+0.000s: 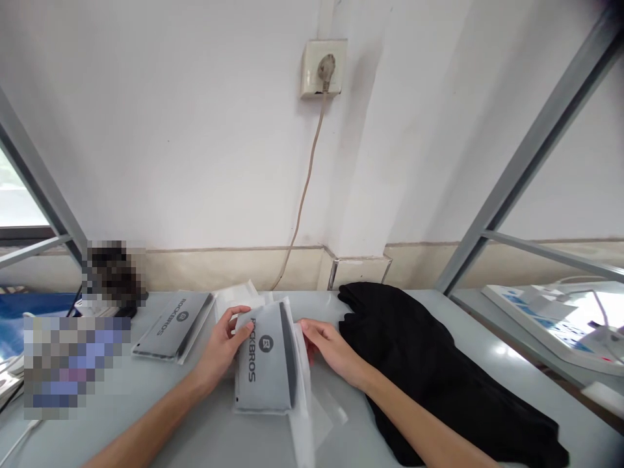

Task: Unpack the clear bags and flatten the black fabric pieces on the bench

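Item, nearest us: our two bare forearms reached out over the grey table (160,416). Item: a grey packet (266,364) printed with a brand name, lying flat at the middle of the table inside a clear plastic sleeve (305,390) whose loose edge trailed toward us. Our left hand (221,351) was partly closed on the packet's left edge, thumb on top and fingers seemingly beneath, which appeared to steady it. Our right hand (326,348) lay at the packet's right edge with fingers curled onto the sleeve; whether it pinched the plastic or only pressed it we could not tell. Item: a black garment (439,377) heaped just right of that hand and running toward the near right corner. Item: a second grey packet (173,325) of the same make, set apart to the left, flat in its own wrapper. Item: crumpled white wrapping (238,296) just beyond the held packet. Item, farther right: a white power strip (550,325) on an adjoining surface behind a metal frame (526,156). Item, farthest: a wall socket (324,68) with a plug in it, its cable (305,188) dropping to the table's back edge.
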Tool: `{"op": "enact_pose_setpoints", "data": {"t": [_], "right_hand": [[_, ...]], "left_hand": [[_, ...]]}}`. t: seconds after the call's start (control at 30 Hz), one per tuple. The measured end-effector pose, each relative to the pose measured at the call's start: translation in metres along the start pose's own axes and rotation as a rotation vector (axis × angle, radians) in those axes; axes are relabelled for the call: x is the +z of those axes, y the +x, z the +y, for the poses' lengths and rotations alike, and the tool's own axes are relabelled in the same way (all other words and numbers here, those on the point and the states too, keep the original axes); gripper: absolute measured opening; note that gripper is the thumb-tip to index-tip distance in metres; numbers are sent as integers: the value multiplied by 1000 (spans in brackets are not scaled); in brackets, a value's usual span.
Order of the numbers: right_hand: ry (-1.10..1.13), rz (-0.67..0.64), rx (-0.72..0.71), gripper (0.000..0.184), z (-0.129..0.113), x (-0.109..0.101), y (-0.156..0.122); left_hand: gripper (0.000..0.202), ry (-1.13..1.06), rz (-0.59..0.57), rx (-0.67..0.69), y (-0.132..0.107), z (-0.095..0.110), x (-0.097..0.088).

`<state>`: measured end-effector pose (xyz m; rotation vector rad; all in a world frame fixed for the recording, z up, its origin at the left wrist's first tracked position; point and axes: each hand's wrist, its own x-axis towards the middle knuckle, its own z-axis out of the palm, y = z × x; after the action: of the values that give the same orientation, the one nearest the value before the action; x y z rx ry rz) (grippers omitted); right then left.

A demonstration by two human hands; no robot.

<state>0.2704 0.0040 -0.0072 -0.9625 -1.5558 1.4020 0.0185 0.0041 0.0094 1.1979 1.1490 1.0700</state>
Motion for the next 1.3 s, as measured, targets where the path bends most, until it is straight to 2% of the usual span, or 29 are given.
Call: {"op": "enact_pose_setpoints", "data": {"t": [0.13,0.27,0.4,0.5,0.6,0.8,0.9,0.97,1.03,1.17,1.3], "right_hand": [[81,95,16,58,-7,3,-3],[130,127,58,56,-9,2,-5],[76,158,88,47,-7,1,-2],[73,185,71,56,-5,0,0],[91,129,59,60,-4,0,0],[20,43,37,50,-1,3,-1],[-13,38,27,51,-1,3,-2],[5,26,5,54,-3,2,-2],[45,-16,3,55,-4,2,-3],[107,-124,94,55,1,2,-4],[111,-228,121,46,3,2,-6]], "left_hand": [[71,3,-122,2,-6,4,6],[81,-29,-143,32,-9,4,7],[76,-18,-16,84,-4,2,3],[71,-9,150,154,1,1,-2],[71,-24,203,183,4,3,-6],[75,-84,-39,86,-7,6,1],[72,-107,-78,72,-11,7,5],[71,-116,-18,92,-9,7,4],[71,-140,101,121,-5,8,0],[68,-213,327,83,5,10,-12],[62,-290,324,-7,8,11,-18]]}}
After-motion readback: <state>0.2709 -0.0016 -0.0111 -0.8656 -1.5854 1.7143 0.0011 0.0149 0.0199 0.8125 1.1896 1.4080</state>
